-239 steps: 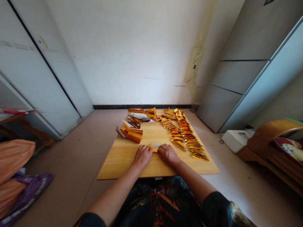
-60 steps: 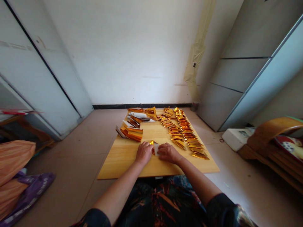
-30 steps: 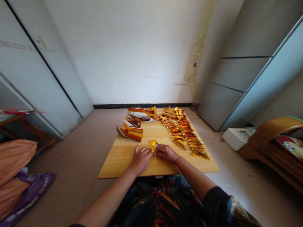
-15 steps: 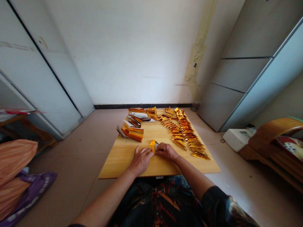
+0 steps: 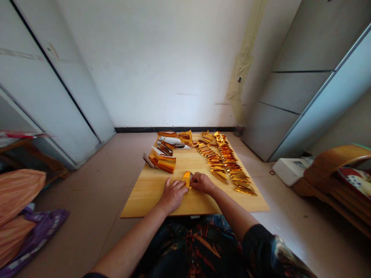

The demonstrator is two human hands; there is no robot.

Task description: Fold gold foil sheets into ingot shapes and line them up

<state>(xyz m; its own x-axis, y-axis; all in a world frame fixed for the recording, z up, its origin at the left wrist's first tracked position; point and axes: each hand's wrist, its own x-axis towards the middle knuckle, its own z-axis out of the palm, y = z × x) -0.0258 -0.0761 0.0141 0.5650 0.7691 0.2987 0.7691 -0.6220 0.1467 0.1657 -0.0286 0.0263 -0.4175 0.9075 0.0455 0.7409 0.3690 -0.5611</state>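
Observation:
A small piece of gold foil paper (image 5: 187, 177), partly folded, lies on the wooden board between my hands. My left hand (image 5: 173, 194) rests on the board, its fingertips pressing the paper's near left edge. My right hand (image 5: 203, 183) has its fingers curled and pinches the paper's right side, where a bit of greyish underside shows. My fingers hide the paper's lower part. Folded gold paper pieces with pointed ends (image 5: 232, 166) lie overlapped in two rows to the right. Stacks of curled gold sheets (image 5: 166, 163) lie at the board's far left, some showing white backs.
The wooden board (image 5: 142, 200) stands low over a tiled floor, its far edge near the white wall. A grey fridge (image 5: 278, 104) and a wooden seat (image 5: 324, 173) are to the right. Orange and purple bags (image 5: 20, 216) sit at the left, by a pale cabinet (image 5: 58, 85).
My right hand has shifted slightly at the paper's right side, and less of the greyish underside shows. My left hand stays almost in place.

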